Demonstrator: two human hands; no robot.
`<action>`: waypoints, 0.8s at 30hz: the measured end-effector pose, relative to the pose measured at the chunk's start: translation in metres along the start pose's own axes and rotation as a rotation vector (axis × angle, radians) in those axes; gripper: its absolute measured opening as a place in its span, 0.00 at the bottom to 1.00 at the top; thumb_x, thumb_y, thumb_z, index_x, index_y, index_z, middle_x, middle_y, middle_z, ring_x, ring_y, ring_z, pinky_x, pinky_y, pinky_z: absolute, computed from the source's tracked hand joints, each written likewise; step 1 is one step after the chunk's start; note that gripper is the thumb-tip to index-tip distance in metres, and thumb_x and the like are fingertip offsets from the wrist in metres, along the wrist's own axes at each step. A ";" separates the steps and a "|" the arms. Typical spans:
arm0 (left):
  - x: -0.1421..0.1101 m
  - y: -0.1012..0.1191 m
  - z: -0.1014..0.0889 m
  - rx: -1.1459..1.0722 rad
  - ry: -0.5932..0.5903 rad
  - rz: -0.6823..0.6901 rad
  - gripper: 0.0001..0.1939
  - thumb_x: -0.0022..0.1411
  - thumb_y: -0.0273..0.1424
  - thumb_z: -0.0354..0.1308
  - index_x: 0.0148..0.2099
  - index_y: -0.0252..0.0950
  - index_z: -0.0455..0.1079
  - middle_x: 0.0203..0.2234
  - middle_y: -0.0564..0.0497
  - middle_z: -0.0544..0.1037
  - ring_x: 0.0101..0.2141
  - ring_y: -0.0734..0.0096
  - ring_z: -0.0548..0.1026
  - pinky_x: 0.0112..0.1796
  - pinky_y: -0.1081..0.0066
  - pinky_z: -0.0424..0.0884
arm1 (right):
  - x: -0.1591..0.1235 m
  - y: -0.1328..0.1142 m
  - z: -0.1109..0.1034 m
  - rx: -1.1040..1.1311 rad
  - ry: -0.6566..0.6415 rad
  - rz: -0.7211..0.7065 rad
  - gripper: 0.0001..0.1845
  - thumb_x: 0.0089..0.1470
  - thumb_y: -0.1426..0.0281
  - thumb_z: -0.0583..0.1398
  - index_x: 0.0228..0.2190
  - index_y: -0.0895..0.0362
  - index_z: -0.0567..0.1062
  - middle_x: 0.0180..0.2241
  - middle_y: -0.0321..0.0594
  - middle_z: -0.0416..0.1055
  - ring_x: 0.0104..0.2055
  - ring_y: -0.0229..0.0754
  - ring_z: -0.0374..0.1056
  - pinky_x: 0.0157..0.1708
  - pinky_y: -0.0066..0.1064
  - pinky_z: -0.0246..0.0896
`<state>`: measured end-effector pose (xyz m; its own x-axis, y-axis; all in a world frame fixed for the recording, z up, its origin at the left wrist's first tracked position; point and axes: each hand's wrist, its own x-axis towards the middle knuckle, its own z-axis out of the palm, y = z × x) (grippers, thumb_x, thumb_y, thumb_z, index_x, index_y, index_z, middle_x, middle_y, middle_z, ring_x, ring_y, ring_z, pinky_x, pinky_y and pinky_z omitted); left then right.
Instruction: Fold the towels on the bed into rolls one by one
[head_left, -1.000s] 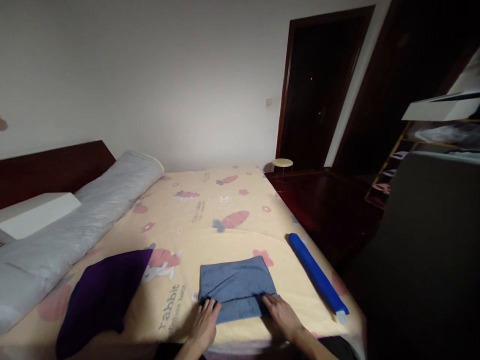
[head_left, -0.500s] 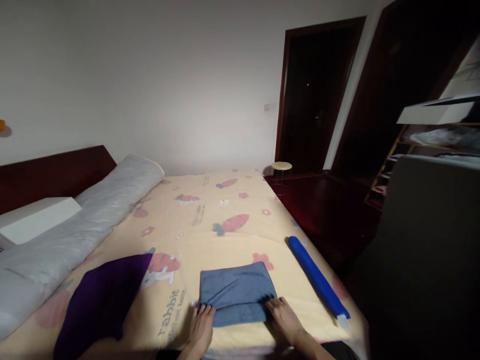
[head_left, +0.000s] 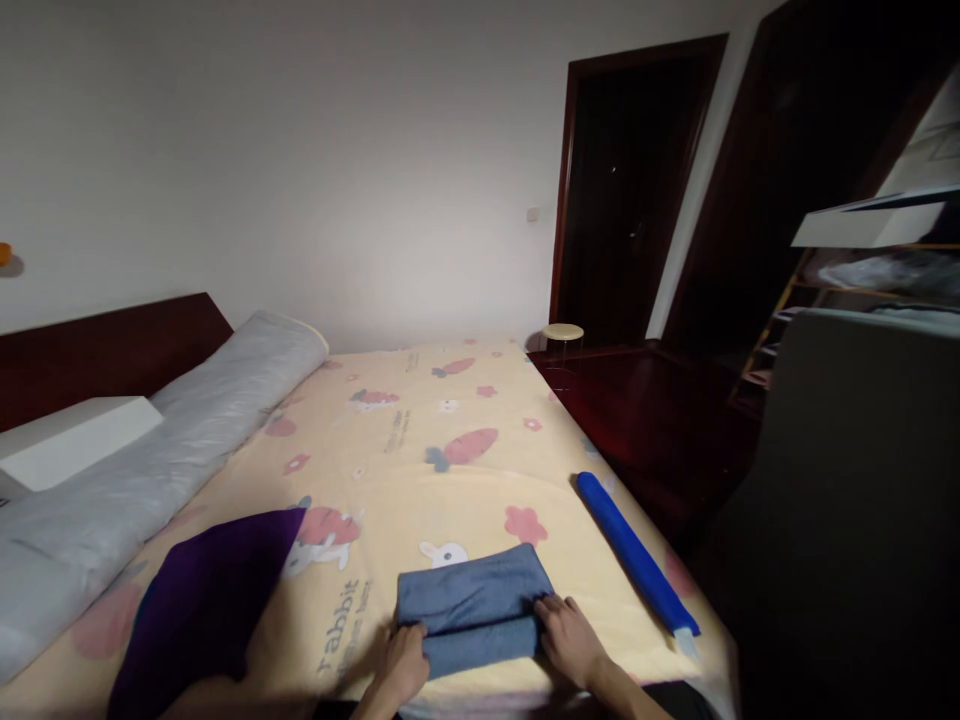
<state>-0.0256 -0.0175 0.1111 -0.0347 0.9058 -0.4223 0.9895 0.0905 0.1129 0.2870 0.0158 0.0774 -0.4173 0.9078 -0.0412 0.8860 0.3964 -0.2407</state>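
Observation:
A grey-blue cloth lies on the near part of the bed, with a narrow folded strip along its near side. My left hand is closed at the left end of that strip, fingers curled over the edge. At the right end my right hand pinches the cloth's edge with bent fingers. The thumbs are mostly hidden. To the left a dark purple cloth lies spread on the sheet. A long blue roll with a pale tip rests to the right of my right hand.
The bed has a yellow sheet printed with carrots and rabbits. Along the headboard lie a grey rolled quilt and a white box. A round stool stands by the door. A dark panel and shelves are on the right.
The far edge of the grey-blue cloth has come nearer to me, uncovering a printed rabbit. Its near folded strip now stands out more clearly. Both hands have shifted slightly while staying at its sides.

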 end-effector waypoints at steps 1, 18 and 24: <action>0.001 -0.002 0.000 0.000 0.009 -0.016 0.30 0.56 0.23 0.45 0.61 0.37 0.64 0.56 0.44 0.72 0.57 0.64 0.67 0.59 0.61 0.55 | 0.000 0.001 -0.004 -0.019 0.038 0.015 0.23 0.45 0.76 0.53 0.44 0.58 0.74 0.44 0.48 0.74 0.48 0.52 0.67 0.50 0.41 0.54; -0.017 0.038 0.015 -0.019 0.017 0.494 0.43 0.51 0.19 0.44 0.69 0.45 0.44 0.69 0.59 0.43 0.67 0.67 0.44 0.65 0.62 0.44 | -0.011 -0.041 -0.024 0.131 -0.136 -0.333 0.44 0.42 0.76 0.54 0.63 0.55 0.57 0.65 0.46 0.54 0.65 0.54 0.51 0.63 0.48 0.41; -0.017 0.021 -0.002 -0.050 -0.029 0.396 0.42 0.54 0.21 0.43 0.70 0.48 0.40 0.69 0.62 0.40 0.67 0.74 0.41 0.66 0.61 0.39 | -0.003 -0.024 -0.017 0.145 -0.221 -0.293 0.49 0.38 0.76 0.53 0.65 0.57 0.51 0.67 0.48 0.44 0.68 0.52 0.44 0.64 0.51 0.40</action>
<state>-0.0041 -0.0299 0.1223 0.3527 0.8626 -0.3625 0.9174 -0.2426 0.3154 0.2700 0.0055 0.0997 -0.6960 0.7012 -0.1547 0.6916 0.5967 -0.4070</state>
